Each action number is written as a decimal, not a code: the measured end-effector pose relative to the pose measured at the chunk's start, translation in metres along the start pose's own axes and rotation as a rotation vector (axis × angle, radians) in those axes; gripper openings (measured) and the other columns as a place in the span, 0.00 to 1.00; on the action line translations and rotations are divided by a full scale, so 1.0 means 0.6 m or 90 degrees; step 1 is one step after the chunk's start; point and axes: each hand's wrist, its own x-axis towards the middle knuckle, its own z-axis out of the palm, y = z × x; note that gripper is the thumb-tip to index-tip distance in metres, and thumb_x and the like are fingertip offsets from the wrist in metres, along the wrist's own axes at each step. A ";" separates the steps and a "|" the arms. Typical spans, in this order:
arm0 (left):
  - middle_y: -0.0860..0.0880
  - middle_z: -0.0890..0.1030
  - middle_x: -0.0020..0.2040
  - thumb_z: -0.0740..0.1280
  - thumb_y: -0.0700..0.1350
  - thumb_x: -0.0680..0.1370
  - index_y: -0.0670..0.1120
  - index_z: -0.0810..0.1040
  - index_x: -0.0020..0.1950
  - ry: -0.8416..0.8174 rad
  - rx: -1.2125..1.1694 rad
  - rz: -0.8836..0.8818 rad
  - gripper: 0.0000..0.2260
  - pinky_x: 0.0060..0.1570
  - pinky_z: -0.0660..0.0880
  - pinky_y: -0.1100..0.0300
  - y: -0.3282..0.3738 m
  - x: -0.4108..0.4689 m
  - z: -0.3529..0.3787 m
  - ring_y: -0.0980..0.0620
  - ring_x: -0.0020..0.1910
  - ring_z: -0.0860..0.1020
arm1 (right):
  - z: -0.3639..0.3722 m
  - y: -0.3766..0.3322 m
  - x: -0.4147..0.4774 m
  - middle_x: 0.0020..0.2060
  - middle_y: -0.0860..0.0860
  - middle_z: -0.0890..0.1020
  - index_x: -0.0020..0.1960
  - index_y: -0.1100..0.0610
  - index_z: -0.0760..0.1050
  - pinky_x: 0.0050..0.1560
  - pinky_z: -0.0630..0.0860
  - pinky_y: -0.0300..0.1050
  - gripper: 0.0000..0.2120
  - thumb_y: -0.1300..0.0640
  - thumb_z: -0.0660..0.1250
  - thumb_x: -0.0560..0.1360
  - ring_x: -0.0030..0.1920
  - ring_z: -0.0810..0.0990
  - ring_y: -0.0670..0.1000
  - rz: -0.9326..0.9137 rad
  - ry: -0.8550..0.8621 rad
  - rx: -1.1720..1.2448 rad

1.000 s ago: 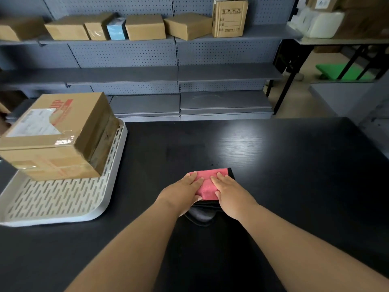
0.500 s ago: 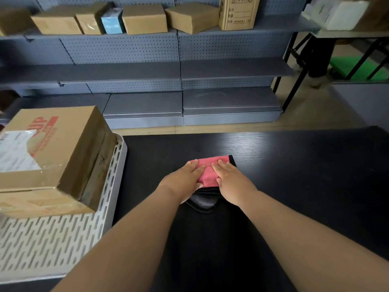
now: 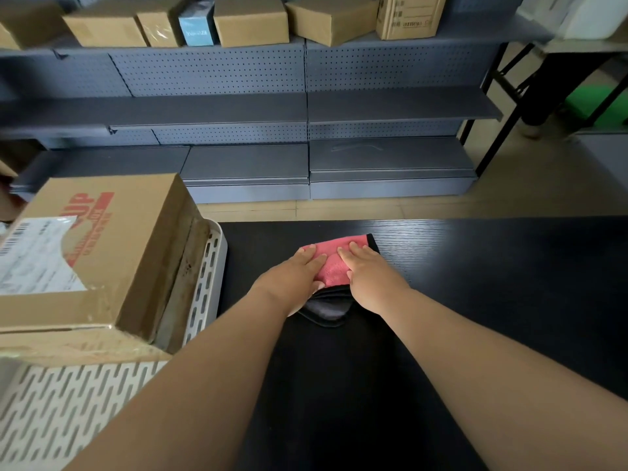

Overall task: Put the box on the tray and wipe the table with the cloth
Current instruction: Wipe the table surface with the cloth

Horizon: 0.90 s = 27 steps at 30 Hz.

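Observation:
A pink cloth [image 3: 334,263] with a black edge lies on the black table [image 3: 482,287], close to its far edge. My left hand [image 3: 295,277] presses flat on the cloth's left part. My right hand [image 3: 369,277] presses flat on its right part, fingers pointing away from me. A dark fold of the cloth sticks out beneath my wrists. The taped cardboard box [image 3: 102,256] with red print and a white label stands on the white slotted tray [image 3: 208,283] at the left of the table.
Beyond the table's far edge stands grey shelving [image 3: 306,110] with several cardboard boxes [image 3: 251,20] on its top shelf. At the far right are black folding-table legs [image 3: 503,107] and something green [image 3: 598,100] on the floor.
Both hands have pushed the cloth away from me, toward the table's far edge. My view has moved forward, so the box and tray appear closer at the left.

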 end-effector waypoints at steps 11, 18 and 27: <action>0.49 0.44 0.79 0.54 0.50 0.83 0.50 0.48 0.79 0.001 0.019 -0.009 0.26 0.70 0.61 0.53 0.015 -0.069 0.022 0.48 0.77 0.54 | 0.027 -0.024 -0.065 0.78 0.51 0.47 0.77 0.52 0.46 0.77 0.50 0.49 0.26 0.59 0.50 0.82 0.78 0.46 0.52 -0.007 -0.008 0.009; 0.49 0.45 0.79 0.54 0.51 0.83 0.49 0.48 0.78 0.003 0.038 -0.016 0.26 0.70 0.62 0.53 0.039 -0.157 0.069 0.48 0.77 0.55 | 0.064 -0.045 -0.156 0.78 0.49 0.45 0.77 0.51 0.44 0.77 0.49 0.47 0.26 0.59 0.48 0.83 0.78 0.44 0.50 -0.016 -0.031 0.004; 0.49 0.46 0.79 0.55 0.51 0.82 0.50 0.48 0.78 0.000 0.039 -0.015 0.27 0.71 0.63 0.52 0.099 -0.298 0.153 0.48 0.77 0.55 | 0.132 -0.060 -0.324 0.78 0.48 0.44 0.77 0.50 0.43 0.77 0.49 0.47 0.26 0.59 0.49 0.83 0.77 0.44 0.50 -0.020 -0.039 0.008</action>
